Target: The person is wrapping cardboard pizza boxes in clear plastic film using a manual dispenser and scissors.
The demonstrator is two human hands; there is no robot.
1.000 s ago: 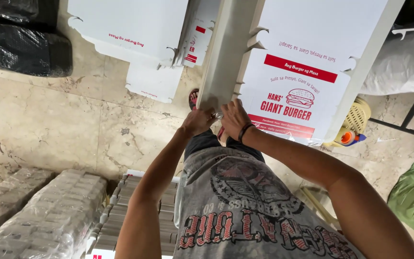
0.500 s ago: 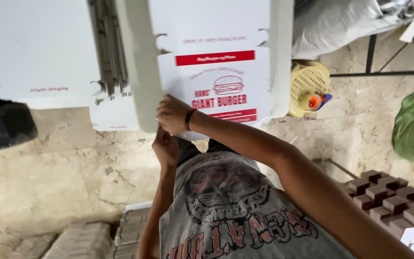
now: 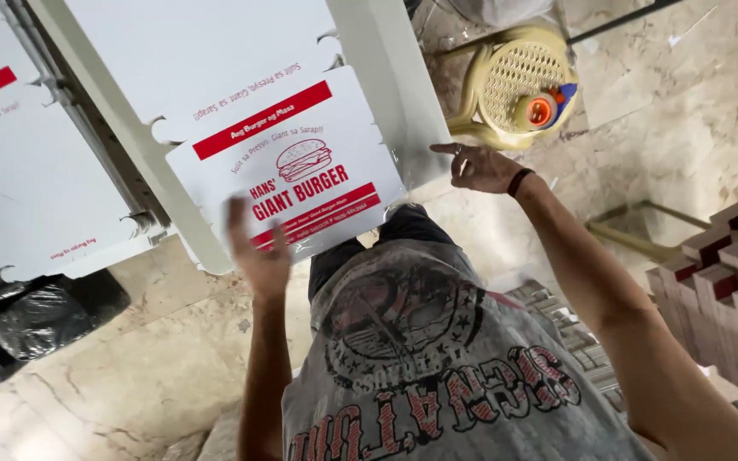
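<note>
— At the centre of the frame, what's different from a moment ago?

— Both my hands were pressed together on the lower edge of the flat carton; now they have come off it. My left hand point(image 3: 258, 256) hangs blurred at lower centre-left, just in front of the printed white box blank point(image 3: 288, 171), and my right hand point(image 3: 482, 166) has swung out to the right of centre.

— So the blank is loose?

— It looks so to me. It lies at centre on the pale table point(image 3: 395, 94), overlapping another white blank point(image 3: 198, 60) above it, and neither hand grips it.

— And your fingers?

— Spread apart on both hands, holding nothing. The left may brush the blank's lower edge; the blur hides that. The right is clear of it, near the yellow plastic chair point(image 3: 514, 85) at upper right.
</note>
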